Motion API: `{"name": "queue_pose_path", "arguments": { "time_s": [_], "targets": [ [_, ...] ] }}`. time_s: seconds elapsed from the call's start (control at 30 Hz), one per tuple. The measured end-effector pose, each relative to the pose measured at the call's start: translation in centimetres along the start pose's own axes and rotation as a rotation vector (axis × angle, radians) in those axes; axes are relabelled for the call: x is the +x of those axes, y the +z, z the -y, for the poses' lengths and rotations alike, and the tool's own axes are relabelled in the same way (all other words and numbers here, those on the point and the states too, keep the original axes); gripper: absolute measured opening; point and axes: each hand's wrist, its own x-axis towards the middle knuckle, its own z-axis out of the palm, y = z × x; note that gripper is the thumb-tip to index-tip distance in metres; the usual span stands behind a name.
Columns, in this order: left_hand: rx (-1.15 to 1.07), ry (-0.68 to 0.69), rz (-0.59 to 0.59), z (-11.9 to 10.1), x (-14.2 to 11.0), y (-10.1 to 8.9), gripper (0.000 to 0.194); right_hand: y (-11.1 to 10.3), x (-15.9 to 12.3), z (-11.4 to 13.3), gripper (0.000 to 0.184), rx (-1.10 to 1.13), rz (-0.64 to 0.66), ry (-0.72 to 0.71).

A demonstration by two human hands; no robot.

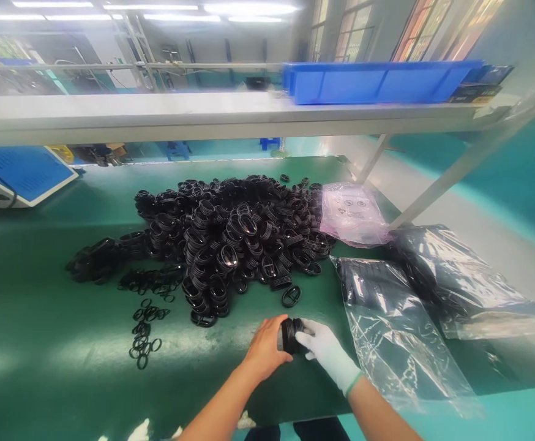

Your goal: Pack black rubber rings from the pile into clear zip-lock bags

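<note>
Stack of black rings (290, 335) clamped between bare left hand (264, 348) and gloved right hand (326, 350); possible spill from uneven end pressure.

Stack of black ovals (290, 335) fills the gap between my left hand (262, 349) and right hand (327, 350). I've room leftward over the green table (79, 343), up to the loose rings (141, 331). Heap (240, 236) blocks straight ahead, plastic bag (400, 343) on my right, shelf (157, 116) above the far side.

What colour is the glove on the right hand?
The glove is white with a green cuff edge; head view.
</note>
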Motion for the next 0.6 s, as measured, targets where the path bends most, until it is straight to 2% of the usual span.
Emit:
{"name": "queue_pose_path", "arguments": {
  "time_s": [0.17, 0.37, 0.47, 0.53, 0.6],
  "targets": [
    [-0.048, -0.059, -0.035, -0.1, 0.1, 1.7, 0.082, -0.2, -0.1, -0.3, 0.05, 0.007, 0.005, -0.005],
    [-0.029, -0.05, -0.038, -0.1, -0.3, 1.8, 0.081, 0.4, -0.3, -0.2, 0.043, -0.059, -0.069, -0.053],
    [0.009, 0.031, 0.008, -0.5, -0.1, 0.2, 0.08, 1.0, -0.5, 0.0, 0.045, -0.129, -0.177, -0.103],
    [0.026, 0.075, 0.0, -1.2, 1.0, -1.7, 0.06, 1.2, -0.6, 0.2, 0.046, -0.151, -0.207, -0.115],
    [0.11, 0.037, -0.119, -2.4, 3.0, -3.5, 0.035, 1.3, -0.7, 0.3, 0.045, -0.167, -0.208, -0.11]
  ]
}}
